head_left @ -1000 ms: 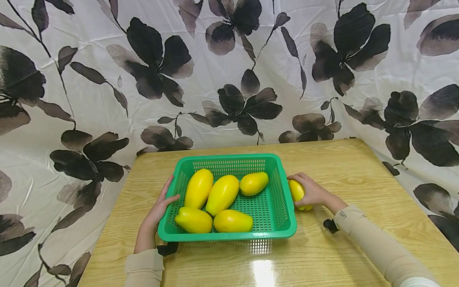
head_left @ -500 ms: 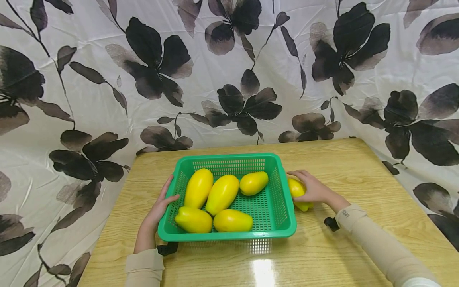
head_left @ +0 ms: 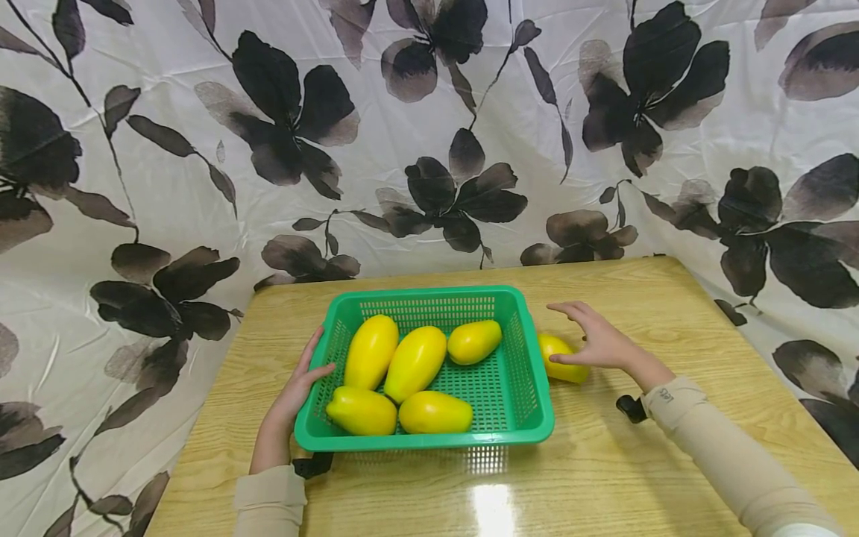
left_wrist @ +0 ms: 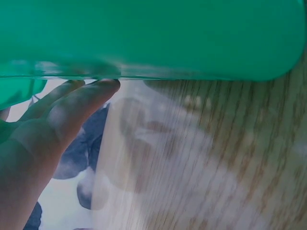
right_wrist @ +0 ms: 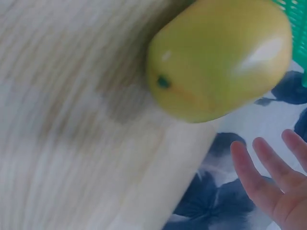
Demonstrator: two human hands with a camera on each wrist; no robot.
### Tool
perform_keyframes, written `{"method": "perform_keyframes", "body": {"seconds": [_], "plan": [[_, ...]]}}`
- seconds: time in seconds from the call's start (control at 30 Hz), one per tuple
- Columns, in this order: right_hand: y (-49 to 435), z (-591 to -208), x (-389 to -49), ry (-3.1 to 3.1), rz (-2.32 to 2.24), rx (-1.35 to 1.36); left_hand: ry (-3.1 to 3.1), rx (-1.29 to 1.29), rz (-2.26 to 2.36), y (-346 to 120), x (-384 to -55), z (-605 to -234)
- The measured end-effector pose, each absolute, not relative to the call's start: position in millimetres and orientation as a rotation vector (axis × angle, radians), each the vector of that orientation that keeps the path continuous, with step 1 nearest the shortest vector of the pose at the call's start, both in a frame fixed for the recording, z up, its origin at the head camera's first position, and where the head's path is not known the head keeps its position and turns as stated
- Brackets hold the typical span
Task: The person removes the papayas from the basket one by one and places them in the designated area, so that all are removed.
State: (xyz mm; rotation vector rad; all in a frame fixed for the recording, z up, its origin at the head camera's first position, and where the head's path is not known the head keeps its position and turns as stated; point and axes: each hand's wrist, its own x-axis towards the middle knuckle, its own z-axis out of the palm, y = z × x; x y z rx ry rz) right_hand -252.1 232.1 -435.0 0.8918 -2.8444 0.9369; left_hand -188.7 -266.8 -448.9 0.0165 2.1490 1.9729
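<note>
A green basket (head_left: pixel 423 443) with slotted walls stands on the table, holding several smooth yellow oblong fruits (head_left: pixel 416 364), like papayas or mangoes. At its left side my left hand (head_left: pixel 295 391) grips the rim, thumb over the edge and fingers along the outside wall. In the left wrist view, fingertips touch the underside of the rim. Another yellow fruit (head_left: pixel 567 359) lies on the table against or close to the basket's right wall. Above it my right hand (head_left: pixel 600 339) has its fingers spread, holding nothing. Whether the thumb touches this fruit I cannot tell.
The wooden table (head_left: pixel 644 462) extends around the basket, with more surface to the right and front. A white cloth (head_left: pixel 470 246) with dark flowers hangs behind and at the sides. Black wrist cameras (head_left: pixel 631 409) sit under both forearms.
My right hand has let go of the yellow fruit and drawn back to the right, fingers spreading. The fruit has turned and lies beside the basket. My left hand stays in place.
</note>
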Motion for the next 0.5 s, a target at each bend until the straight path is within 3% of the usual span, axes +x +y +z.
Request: {"method": "perform_keyframes", "body": {"seconds": [0.5], "plan": [[222.6, -407.7, -252.6, -2.762, 0.991, 0.95, 2.141, 0.008, 1.977, -265.7, -187.6, -446.9]]}}
